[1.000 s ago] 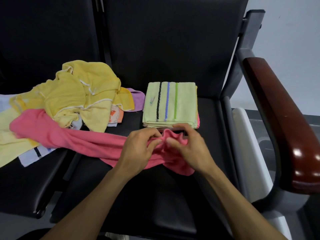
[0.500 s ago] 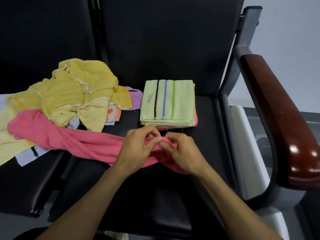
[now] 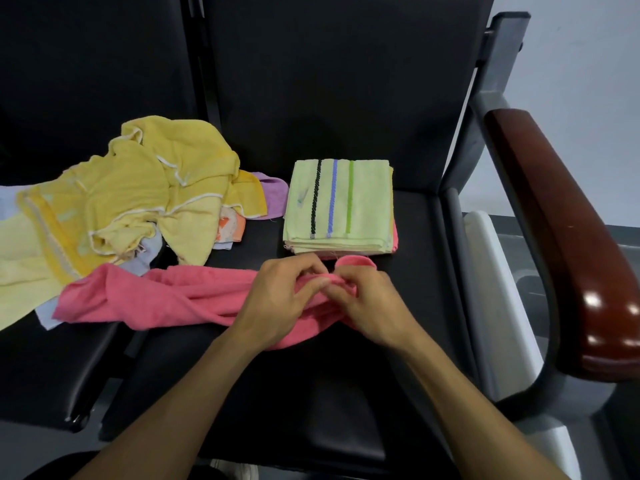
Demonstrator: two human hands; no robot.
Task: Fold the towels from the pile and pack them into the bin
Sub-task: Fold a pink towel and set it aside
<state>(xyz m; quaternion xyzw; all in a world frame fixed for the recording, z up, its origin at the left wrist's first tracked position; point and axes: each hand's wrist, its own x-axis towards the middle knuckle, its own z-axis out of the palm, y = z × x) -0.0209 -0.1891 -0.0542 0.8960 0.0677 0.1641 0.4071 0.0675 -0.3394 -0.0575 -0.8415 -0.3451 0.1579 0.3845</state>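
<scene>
Black padded seat (image 3: 415, 306), wooden armrest (image 3: 561, 237), grey wall (image 3: 588, 64)

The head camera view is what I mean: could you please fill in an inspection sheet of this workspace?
Surface: black padded chair seat, towels lying on it.
Job's things: long pink terry towel, unfolded; folded stack topped by a pale green striped towel; loose pile of yellow towels; white plastic bin beside the seat.
Clutter: nothing seen.
Grips: left hand and right hand both pinch the pink towel's edge.
Cables: nothing seen.
Surroundings: brown wooden armrest, grey wall.
</scene>
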